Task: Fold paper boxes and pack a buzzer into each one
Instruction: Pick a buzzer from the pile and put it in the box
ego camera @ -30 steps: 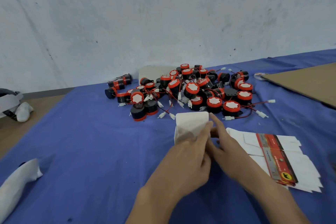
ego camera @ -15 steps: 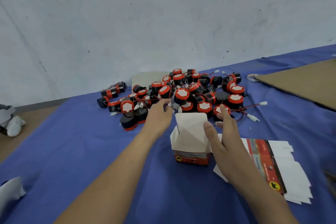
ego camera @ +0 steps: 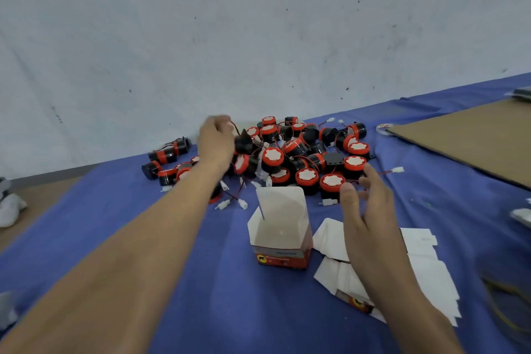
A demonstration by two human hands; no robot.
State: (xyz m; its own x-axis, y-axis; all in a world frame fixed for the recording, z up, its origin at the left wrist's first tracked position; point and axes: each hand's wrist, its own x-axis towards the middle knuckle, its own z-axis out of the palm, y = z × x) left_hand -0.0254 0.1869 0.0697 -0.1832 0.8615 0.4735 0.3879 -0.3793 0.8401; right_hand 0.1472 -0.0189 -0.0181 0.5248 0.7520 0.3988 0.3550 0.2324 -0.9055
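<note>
One box (ego camera: 280, 241) stands folded and upright on the blue cloth (ego camera: 230, 310). Its top is open and its tall lid flap is raised at the back, so the mouth faces up, ready to take a part. Beyond the box lies the heap of buzzers (ego camera: 304, 161), red caps and loose wires tangled together, near enough to reach without shifting the box.

The left hand (ego camera: 215, 142) stretches past the box to the heap's left edge. Its fingers are curled on a black buzzer (ego camera: 244, 141) whose red wire runs up toward the fingertips. Blur hides whether the hold is on the body or the wire. I judge this the picking step: the part is coming out of the tangle and is not yet in the box.

The right hand (ego camera: 370, 218) hovers just right of the box, fingers loosely spread and holding nothing, probably ready to steady the box or free a snagged wire. Under it, right of the box, lies a stack of flat unfolded boxes (ego camera: 425, 267), kept near for the next fold. Farther right of the box are a brown cardboard sheet (ego camera: 474, 146) and a roll of tape (ego camera: 383, 128).
</note>
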